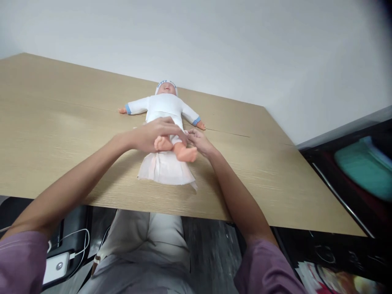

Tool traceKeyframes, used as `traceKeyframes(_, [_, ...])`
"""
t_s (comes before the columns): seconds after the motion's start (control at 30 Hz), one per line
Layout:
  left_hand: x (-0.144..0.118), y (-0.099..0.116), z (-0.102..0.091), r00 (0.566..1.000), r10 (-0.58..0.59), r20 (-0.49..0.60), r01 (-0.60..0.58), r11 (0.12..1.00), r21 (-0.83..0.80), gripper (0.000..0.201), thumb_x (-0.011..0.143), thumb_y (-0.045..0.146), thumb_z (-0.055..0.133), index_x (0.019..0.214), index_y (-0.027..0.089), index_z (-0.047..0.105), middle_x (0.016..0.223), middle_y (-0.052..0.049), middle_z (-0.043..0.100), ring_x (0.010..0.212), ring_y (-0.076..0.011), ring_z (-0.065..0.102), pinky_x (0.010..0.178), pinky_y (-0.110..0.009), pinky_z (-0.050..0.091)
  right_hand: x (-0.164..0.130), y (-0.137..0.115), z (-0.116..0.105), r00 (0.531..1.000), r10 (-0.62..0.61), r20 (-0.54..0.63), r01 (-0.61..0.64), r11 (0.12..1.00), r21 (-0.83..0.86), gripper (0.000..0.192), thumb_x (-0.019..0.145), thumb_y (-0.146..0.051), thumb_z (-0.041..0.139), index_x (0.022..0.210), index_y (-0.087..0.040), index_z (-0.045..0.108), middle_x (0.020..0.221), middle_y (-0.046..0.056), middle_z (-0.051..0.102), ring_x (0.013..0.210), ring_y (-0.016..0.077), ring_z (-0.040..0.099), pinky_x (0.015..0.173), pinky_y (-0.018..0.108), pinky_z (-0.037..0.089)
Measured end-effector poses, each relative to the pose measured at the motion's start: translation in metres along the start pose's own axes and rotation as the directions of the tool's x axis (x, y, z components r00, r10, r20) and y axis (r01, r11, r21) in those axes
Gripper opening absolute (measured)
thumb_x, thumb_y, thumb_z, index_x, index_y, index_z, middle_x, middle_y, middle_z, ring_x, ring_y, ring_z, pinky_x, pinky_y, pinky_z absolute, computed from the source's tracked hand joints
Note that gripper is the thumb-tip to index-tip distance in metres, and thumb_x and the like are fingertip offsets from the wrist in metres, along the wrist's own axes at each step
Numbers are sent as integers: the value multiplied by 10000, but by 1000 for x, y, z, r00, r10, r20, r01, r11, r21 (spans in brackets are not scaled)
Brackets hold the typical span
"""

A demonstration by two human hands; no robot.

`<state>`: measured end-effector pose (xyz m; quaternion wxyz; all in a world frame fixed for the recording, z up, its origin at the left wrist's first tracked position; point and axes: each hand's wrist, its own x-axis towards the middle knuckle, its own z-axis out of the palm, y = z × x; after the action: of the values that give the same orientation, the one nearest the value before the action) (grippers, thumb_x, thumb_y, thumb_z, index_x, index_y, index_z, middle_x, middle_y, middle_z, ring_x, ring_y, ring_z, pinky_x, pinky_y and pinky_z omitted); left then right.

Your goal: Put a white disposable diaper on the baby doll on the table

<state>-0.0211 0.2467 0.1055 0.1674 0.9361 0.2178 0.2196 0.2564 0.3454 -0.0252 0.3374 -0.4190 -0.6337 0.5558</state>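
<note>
My left hand (154,134) lies across the doll (163,108) at its hips, fingers curled over the legs, gripping. Doll is supine on the wooden table (61,134), head toward 12 o'clock. My right hand (200,142), at 3 o'clock of the hips, pinches the white garment (165,167).

You are looking at a baby doll (163,107) wearing white with blue cuffs and a blue-trimmed white cap, lying over a pale pink skirt (165,168) on a light wood-grain table (61,122).
</note>
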Motion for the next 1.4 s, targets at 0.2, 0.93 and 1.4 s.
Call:
traceKeyframes(0.2, [-18, -4, 39, 992, 1, 128, -24, 983, 180, 452, 1008, 175, 623, 1388, 356, 787, 1485, -51, 804, 1270, -341, 661, 1152, -498, 500, 0, 3, -1, 997, -4, -72, 10, 997, 80, 708, 650, -784, 1028, 944, -252, 664, 899, 2, 765, 882, 182, 729, 856, 340, 636])
traceKeyframes(0.93, [53, -19, 21, 943, -270, 196, 226, 949, 221, 474, 1072, 523, 597, 1405, 278, 829, 1366, -111, 832, 1240, -340, 668, 1092, -460, 511, 1, 2, -21, 996, 44, -75, -46, 999, -21, 594, 675, -663, 1072, 920, -218, 764, 806, 44, 809, 792, 192, 726, 618, 284, 461])
traceKeyframes(1.4, [29, -30, 86, 984, -178, 24, 135, 822, 553, 590, 1211, 465, 359, 1067, 198, 864, 1164, -164, 848, 1201, -416, 574, 987, -562, 398, 3, 11, -55, 979, -19, -201, -3, 994, -106, 516, 734, -617, 1019, 959, -221, 778, 898, 49, 803, 793, 178, 658, 746, 320, 556])
